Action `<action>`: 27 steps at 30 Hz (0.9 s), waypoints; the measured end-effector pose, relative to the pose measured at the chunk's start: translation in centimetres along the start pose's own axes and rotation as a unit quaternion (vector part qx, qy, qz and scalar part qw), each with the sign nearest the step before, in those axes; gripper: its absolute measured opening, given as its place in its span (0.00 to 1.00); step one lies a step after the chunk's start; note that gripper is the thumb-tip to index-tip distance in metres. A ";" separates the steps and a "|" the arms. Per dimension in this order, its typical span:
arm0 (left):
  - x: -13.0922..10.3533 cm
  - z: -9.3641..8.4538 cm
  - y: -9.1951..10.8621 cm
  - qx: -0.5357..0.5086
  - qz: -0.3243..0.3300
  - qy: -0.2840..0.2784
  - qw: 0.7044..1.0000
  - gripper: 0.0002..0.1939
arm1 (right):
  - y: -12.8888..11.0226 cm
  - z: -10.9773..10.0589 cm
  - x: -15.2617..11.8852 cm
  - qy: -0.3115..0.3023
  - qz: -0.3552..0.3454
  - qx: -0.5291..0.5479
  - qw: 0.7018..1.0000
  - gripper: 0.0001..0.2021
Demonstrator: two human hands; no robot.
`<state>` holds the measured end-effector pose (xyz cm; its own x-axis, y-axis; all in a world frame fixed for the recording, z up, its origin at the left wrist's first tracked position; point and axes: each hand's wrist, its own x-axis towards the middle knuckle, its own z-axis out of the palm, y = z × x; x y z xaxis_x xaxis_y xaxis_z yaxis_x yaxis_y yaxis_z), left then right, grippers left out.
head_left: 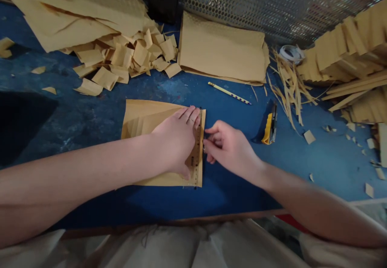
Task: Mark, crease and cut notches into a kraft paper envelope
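Paper [137, 114]: brown, rectangular, lies flat on blue table [169, 203]. Ruler [197, 155]: clear, straight, along its right edge. Left hand [178, 139]: spreads wide and flat over both. Right hand [229, 149]: fingers curl narrowly at that edge; cannot tell whether they pinch it.

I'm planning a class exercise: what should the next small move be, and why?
Perhaps fold the paper up along the ruler: the left hand lies across the ruler, a narrow strip of paper shows past it, and the right hand is beside that strip, fingers curled.
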<state>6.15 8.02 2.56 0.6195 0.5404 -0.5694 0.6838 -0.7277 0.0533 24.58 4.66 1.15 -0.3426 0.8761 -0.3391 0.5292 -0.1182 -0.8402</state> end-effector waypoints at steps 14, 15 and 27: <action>0.1 -1.4 0.8 0.013 -0.009 -0.009 1.000 0.79 | -1.1 -2.3 7.4 0.115 -0.022 -0.047 0.992 0.11; 0.1 -1.6 0.9 0.020 -0.010 -0.012 1.000 0.78 | -1.1 -2.3 7.5 0.113 -0.026 -0.049 0.992 0.11; 0.7 -2.3 1.3 -0.022 -0.023 -0.014 0.999 0.77 | -0.5 -1.1 3.4 0.025 -0.032 -0.010 0.999 0.11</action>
<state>8.35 8.45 4.14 0.5758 0.5612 -0.5945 0.7288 -0.6820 0.0621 23.99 8.20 0.89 -0.3366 0.9043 -0.2626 0.5238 -0.0519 -0.8502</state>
